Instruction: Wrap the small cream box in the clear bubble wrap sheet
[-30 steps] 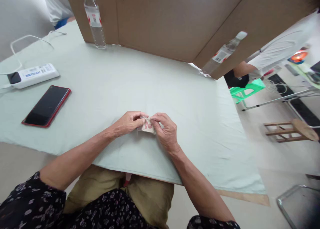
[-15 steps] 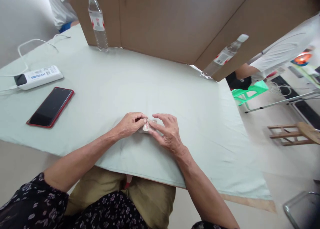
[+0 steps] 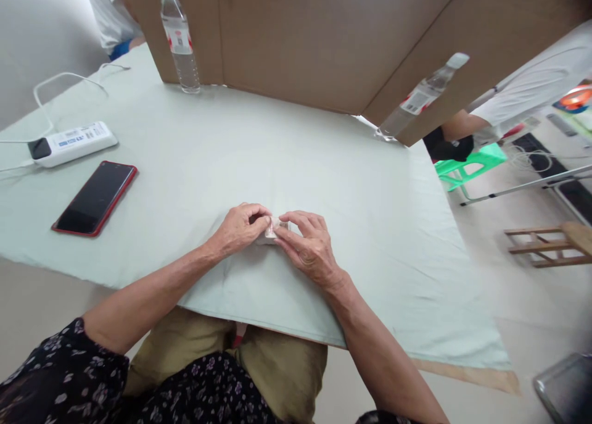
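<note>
A small pale box-like packet (image 3: 272, 232) with red marks on its top lies on the table in front of me, partly covered by my fingers. My left hand (image 3: 243, 228) is closed, thumb and forefinger pinched together at the packet's left end. From the right, my right hand (image 3: 309, 242) holds the packet's other end, its thumb along the near side and fingers bent over the top. Exactly what the packet contains cannot be seen. Both wrists are above the pale green tablecloth (image 3: 277, 165).
At the left lie a phone (image 3: 95, 199) in a red case and a white power strip (image 3: 76, 142) with cables. Two water bottles (image 3: 181, 47) (image 3: 419, 100) stand against a brown cardboard screen (image 3: 296, 41). Beyond it are people's sleeves, a green stool (image 3: 476, 165) and a wooden stool (image 3: 550, 245).
Both hands stay at the packet with small finger movements. The marked top under my left fingertips looks lifted or creased now. The view has shifted slightly.
</note>
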### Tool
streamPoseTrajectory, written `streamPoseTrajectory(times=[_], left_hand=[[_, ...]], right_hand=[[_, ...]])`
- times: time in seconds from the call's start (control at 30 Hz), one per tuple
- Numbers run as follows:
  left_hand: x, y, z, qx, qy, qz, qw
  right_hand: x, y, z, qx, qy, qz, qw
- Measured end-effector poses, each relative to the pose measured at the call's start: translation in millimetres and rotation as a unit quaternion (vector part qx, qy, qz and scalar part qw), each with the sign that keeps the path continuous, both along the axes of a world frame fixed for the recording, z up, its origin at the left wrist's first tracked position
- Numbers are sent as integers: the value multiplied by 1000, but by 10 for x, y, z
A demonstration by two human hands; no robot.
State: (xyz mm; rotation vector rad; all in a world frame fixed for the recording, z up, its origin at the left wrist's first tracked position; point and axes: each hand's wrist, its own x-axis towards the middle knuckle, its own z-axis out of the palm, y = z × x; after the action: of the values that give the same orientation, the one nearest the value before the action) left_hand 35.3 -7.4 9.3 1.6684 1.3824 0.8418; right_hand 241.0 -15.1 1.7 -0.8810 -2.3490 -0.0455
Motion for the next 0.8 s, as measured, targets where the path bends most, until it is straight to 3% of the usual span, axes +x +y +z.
streamPoseTrajectory(times=[0.2, 0.43, 0.63, 0.8], left_hand=[[37, 0, -14, -12, -5, 3, 1000], [56, -7, 5, 1, 24, 0, 1000], [40, -14, 20, -6, 21, -1, 1000], [40, -8, -24, 2, 7, -8, 1000]], right_hand=[[-41, -31, 13, 6, 21, -2, 1000], [34, 3, -40, -63, 71, -13, 995], [169, 134, -137, -193, 76, 0, 978], [114, 107, -144, -206, 96, 7, 974]])
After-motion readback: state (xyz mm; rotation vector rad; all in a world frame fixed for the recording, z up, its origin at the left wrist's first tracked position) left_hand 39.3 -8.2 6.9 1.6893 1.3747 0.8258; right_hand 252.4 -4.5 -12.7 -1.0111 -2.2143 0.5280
